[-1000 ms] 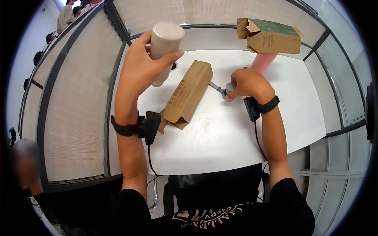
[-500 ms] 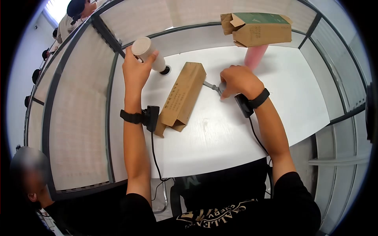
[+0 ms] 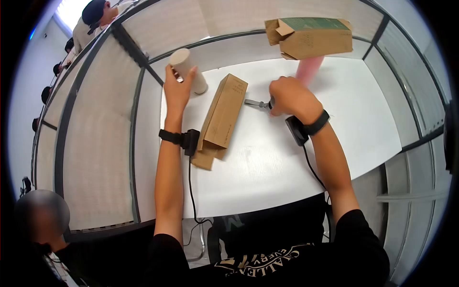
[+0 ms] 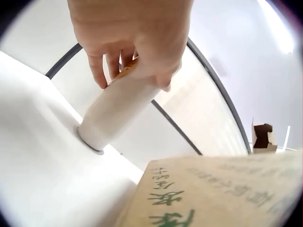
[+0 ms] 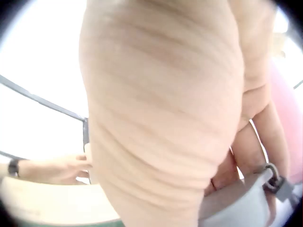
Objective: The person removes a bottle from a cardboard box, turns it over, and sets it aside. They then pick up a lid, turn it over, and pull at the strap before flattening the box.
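Observation:
In the head view my left hand (image 3: 178,93) grips a whitish cylindrical cup (image 3: 193,74), its base down at the table's rear left. The left wrist view has the fingers and thumb of my left hand (image 4: 135,35) around the upper part of the cup (image 4: 116,111), which leans in that picture. My right hand (image 3: 296,99) curls over a grey lid-like piece with a grey strap (image 3: 256,103), near mid-table. Up close, the right hand (image 5: 165,104) hides most of that grey piece (image 5: 236,213); a small dark buckle shows beside it.
A brown carton (image 3: 222,115) with open flaps lies between the hands. Another carton, green and brown (image 3: 315,40), is above a pink cylinder (image 3: 308,69) behind my right hand. Partition walls enclose the white table (image 3: 267,177). Other people are beyond the left partition.
My left hand has lowered the cup to the table at the rear left, where a dark round spot showed earlier. The lying carton has turned and shows another face. My right hand stays over the grey piece.

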Tool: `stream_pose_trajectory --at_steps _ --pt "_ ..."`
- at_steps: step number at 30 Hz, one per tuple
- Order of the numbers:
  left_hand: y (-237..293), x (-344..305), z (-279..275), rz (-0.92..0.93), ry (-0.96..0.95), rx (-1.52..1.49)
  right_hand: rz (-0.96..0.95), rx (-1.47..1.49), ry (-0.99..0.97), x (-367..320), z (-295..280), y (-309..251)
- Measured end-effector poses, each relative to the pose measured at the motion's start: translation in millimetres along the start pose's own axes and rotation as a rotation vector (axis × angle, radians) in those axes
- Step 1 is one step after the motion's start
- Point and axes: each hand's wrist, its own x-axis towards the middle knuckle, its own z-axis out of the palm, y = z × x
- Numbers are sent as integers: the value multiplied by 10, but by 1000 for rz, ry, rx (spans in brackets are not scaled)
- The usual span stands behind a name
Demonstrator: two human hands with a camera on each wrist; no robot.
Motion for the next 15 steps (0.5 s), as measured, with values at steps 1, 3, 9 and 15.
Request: stream_pose_trajectory --at_steps 1,3,9,15 --pt "34 -7 20 3 6 -4 29 1 -16 -84 -211 -115" --pt "50 -21 60 4 11 -16 43 0 0 -267 -493 -274" --pt "855 5 -374 208 337 -21 -113 456 368 -418 -932 -634" --pt "1947 -565 -681 126 -490 -499 -334 1053 656 -307 -815 -806"
